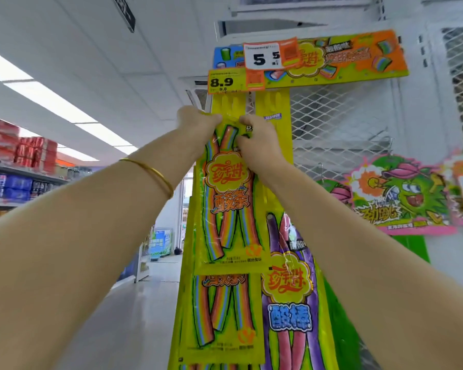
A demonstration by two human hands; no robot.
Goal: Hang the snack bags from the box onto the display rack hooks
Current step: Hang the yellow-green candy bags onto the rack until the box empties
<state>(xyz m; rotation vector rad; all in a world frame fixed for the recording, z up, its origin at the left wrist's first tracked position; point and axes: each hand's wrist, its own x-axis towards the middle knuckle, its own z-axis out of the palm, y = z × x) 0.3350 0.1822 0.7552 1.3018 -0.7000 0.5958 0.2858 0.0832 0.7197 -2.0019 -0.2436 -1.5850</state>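
Both arms reach up, a gold bangle (155,174) on the left wrist. The left hand (198,120) pinches the top left corner of the rainbow snack bag (226,201), and the right hand (257,141) grips its top right corner. The bag hangs flat at the upper left of the display rack (331,116), over a lower bag (222,316) and just under the 8.9 price tag (226,81). The hook is hidden behind the fingers. Best now: keep the header taut and level, find the hole by feel, then slide it straight back.
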